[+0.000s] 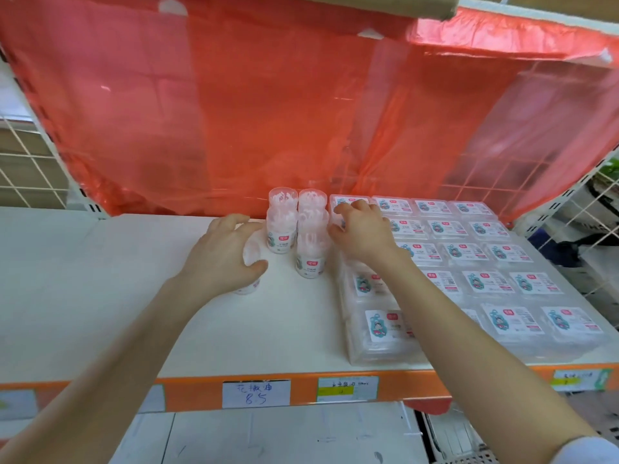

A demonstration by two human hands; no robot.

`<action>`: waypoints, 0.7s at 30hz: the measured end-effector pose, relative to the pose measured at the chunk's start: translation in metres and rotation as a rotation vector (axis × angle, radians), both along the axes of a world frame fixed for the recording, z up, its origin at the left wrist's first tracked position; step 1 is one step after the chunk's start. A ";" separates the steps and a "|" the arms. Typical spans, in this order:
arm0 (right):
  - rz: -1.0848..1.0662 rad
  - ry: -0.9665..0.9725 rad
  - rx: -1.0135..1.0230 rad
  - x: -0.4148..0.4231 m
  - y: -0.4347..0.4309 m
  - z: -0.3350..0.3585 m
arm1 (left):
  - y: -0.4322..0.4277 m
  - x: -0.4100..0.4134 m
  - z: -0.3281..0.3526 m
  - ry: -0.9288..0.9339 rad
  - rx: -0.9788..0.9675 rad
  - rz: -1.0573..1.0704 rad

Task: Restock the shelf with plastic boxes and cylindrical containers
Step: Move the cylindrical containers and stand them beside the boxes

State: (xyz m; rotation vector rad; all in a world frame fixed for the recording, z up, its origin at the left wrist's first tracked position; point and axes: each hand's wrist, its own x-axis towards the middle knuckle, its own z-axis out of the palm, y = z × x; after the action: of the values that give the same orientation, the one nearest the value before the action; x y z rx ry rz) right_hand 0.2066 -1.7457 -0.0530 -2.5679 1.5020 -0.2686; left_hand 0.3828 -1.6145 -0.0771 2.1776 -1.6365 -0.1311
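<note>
White metal shelf board point(117, 296), bare on its left half, runs under a translucent red plastic sheet point(268, 112) hung along the back. Its orange front strip point(194, 393) carries a handwritten paper price tag point(256, 393).

The left hand point(221, 256) is wrapped round a clear plastic cylindrical container with a white label point(252, 257). The fingers curl over the top and far side and the thumb is at the near side. The container's base sits at or just above the board; which one is hard to tell.

Just to its right stands the cluster of matching clear cylindrical containers point(311, 259), two columns stacked two high against the sheet.

The right hand point(363, 234) arches over the back left corner of the rows of flat clear plastic boxes with cartoon labels point(482, 283), which fill the right half of the shelf. Its fingers are bent and spread on a box top; whether they pinch anything cannot be told.

The step in hand looks like seating the held cylinder beside the cluster to start a new column. To do it well:
- Set it down upright and flat on its base, label to the front like its neighbours.
- Slide it in to touch the nearest one rather than dropping it, because the tall, light stacks would probably topple at a knock.
- Let go only once it stands steady.
- Let the right hand steady the box edge without nudging the right-hand column.
</note>
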 end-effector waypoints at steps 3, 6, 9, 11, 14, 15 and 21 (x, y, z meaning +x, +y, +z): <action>0.028 -0.006 0.002 0.007 0.008 -0.001 | 0.003 0.004 -0.006 0.032 0.087 0.008; 0.043 0.013 -0.013 0.010 0.013 -0.004 | 0.004 0.006 -0.010 0.066 0.089 0.009; 0.011 0.026 -0.014 0.006 0.013 -0.007 | 0.000 0.005 -0.013 0.114 0.050 -0.015; -0.021 0.036 -0.016 0.002 0.012 -0.009 | -0.006 0.003 -0.013 0.168 0.018 -0.042; -0.042 0.039 0.002 -0.002 0.013 -0.012 | -0.017 -0.002 -0.015 0.221 -0.055 -0.083; -0.039 0.038 0.007 -0.003 0.014 -0.014 | -0.019 -0.005 -0.016 0.228 -0.078 -0.089; -0.044 0.030 -0.017 -0.004 0.015 -0.021 | -0.032 -0.014 -0.025 0.262 -0.185 -0.118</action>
State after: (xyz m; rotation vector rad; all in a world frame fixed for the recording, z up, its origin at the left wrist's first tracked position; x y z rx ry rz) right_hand 0.2030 -1.7306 -0.0742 -2.5655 1.5753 -0.2510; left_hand 0.3691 -1.6462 -0.1017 1.8417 -1.5601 -0.2753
